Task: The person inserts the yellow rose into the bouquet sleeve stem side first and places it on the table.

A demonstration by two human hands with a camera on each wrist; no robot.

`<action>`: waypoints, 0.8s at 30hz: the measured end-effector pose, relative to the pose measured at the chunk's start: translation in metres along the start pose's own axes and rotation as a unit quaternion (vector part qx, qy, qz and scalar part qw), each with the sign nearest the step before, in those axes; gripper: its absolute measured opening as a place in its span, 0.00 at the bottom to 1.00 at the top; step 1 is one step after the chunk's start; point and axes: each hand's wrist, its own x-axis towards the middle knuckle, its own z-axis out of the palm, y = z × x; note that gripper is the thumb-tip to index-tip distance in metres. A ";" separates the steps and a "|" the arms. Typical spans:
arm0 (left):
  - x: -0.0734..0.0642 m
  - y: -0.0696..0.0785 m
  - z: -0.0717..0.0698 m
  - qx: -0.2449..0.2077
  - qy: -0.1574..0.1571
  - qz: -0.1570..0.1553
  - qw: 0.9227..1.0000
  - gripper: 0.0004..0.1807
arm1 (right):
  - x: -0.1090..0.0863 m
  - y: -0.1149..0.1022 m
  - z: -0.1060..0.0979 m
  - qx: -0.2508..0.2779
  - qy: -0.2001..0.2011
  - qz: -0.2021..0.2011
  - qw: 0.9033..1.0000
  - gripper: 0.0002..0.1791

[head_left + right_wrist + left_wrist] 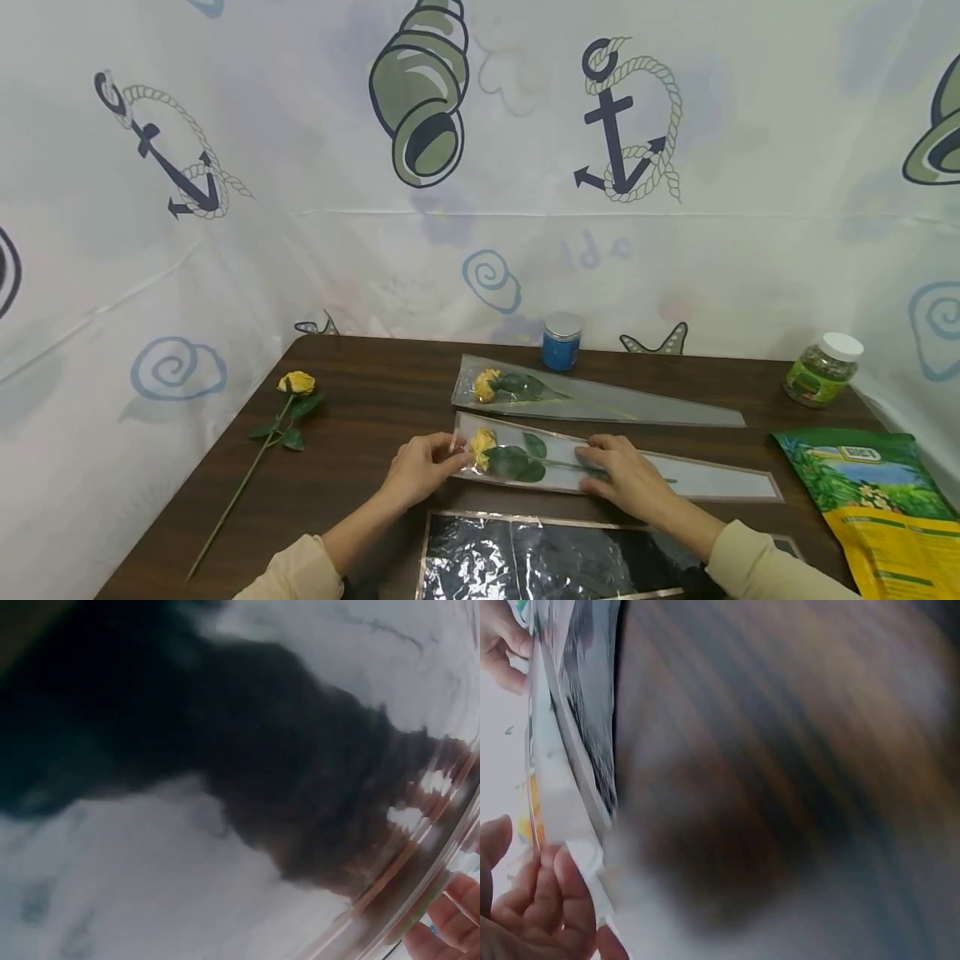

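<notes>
A clear flower sleeve (555,429) with a pale backing lies across the table, a yellow artificial rose (482,448) inside it with its bloom at the wide left end. My left hand (422,471) pinches that wide end beside the bloom; in the left wrist view its curled fingers (574,896) meet the sleeve's edge. Farther right, my right hand (630,475) rests on the sleeve over the stem, fingers spread. Behind it lies another sleeve (652,396) with a yellow rose in it. In front, a dark shiny pile of sleeves (517,558) is partly under my right forearm.
A loose yellow rose (255,462) lies at the table's left. At the back stands a blue jar (562,342). On the right are a white-lidded jar (823,371) and a green and yellow bag (870,492). A printed cloth (337,250) hangs behind the table.
</notes>
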 end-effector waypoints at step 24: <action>-0.036 -0.030 -0.044 -0.110 -0.135 -0.052 0.983 0.21 | -0.012 -0.020 -0.009 -0.009 -0.001 -0.089 0.996 0.28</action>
